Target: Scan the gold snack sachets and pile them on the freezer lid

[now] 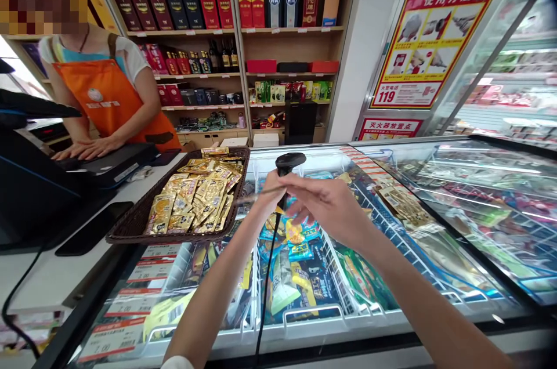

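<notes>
Scanner point(289, 162) up over the freezer point(391, 322), left hand point(272, 192) clamped round its grip, right hand point(328, 203) close beside with fingers loosely spread.

Cord point(266, 276) drops straight down from the scanner across the glass lid. Under that lid, wire baskets hold bright ice-cream packs point(287, 276), blue, yellow and green. Left of the hands, a wicker tray point(130, 224) sits on the white counter point(52, 282), full of gold snack packets point(195, 195). Behind the counter a person in an orange apron point(108, 96) rests both hands on a black till point(108, 163). Back wall: wooden shelves point(230, 32) with boxed bottles. A red fire-hydrant poster point(435, 26) hangs at right.
</notes>
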The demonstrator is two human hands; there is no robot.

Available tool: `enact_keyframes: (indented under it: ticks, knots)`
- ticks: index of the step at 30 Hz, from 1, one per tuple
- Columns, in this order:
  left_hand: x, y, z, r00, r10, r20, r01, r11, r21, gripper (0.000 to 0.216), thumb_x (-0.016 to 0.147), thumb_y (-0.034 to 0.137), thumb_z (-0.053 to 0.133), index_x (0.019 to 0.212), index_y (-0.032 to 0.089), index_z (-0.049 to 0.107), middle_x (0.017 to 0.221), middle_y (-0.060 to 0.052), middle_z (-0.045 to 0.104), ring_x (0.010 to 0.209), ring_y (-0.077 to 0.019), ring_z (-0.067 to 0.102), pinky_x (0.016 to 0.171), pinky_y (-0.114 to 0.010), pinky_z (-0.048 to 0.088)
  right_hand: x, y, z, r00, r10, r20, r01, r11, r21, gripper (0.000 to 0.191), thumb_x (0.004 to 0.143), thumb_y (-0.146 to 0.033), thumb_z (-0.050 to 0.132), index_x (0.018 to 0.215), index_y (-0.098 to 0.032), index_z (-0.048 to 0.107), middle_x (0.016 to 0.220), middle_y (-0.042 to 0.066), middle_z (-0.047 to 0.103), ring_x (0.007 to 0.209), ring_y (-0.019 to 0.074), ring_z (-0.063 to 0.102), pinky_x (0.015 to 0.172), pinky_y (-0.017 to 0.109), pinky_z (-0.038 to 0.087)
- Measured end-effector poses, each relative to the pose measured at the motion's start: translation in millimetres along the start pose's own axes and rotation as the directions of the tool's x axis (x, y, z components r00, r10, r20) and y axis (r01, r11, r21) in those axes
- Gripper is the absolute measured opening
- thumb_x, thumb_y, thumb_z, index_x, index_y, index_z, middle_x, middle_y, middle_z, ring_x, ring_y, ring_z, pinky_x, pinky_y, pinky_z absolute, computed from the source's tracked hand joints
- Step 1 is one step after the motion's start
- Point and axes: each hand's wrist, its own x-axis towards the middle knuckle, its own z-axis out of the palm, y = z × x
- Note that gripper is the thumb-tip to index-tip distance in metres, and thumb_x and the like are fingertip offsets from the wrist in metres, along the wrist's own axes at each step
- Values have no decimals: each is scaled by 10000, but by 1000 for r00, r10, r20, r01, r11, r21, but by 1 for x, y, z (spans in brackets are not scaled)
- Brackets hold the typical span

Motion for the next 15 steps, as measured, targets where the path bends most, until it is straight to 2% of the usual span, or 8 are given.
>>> enact_keyframes:
  ticks: [2,4,7,10,12,15]
  knots:
    - [1,2,1,999,42,-25,-42,999,14,160,805,223,744,719,173,619,595,25,588,482,-103,531,467,-224,406,-16,23,-10,998,66,-21,-63,989,130,423,905,-409,557,1251,-264,754,926,70,772,785,215,738,634,344,606]
    - [4,4,1,997,73,-35,-72,997,30,192,767,205,721,643,192,574,507,37,539,408,-96,479,424,-231,356,-27,44,-18,991,127,-47,-112,966,233,442,850,-403,581,1227,-261,764,1019,82,773,866,245,744,680,384,634]
    - [6,6,1,995,92,-29,-91,995,43,176,750,209,696,632,196,567,490,33,538,386,-99,479,414,-237,357,-40,61,-27,971,238,-27,-211,901,380,523,812,-441,555,1227,-196,759,1091,130,767,949,287,735,745,435,641]
    - [5,9,-1,995,95,-24,-94,994,49,148,742,216,698,657,190,579,505,31,546,401,-104,492,420,-238,380,-50,68,-30,958,284,38,-260,804,534,599,847,-545,496,1220,-148,745,1119,171,754,966,317,728,720,470,640]
    - [4,11,-2,996,89,-24,-88,995,55,131,742,221,702,683,186,590,515,28,555,407,-108,499,424,-241,395,-53,73,-28,955,295,23,-258,791,555,577,864,-582,526,1214,-170,729,1162,160,742,986,306,726,737,465,639]
    - [3,13,-2,996,83,-31,-81,994,67,115,744,216,703,702,177,603,516,24,561,414,-113,508,424,-242,406,-55,88,-25,941,312,-129,-236,880,411,526,797,-493,714,1241,-214,672,1170,120,738,969,252,730,807,402,624]
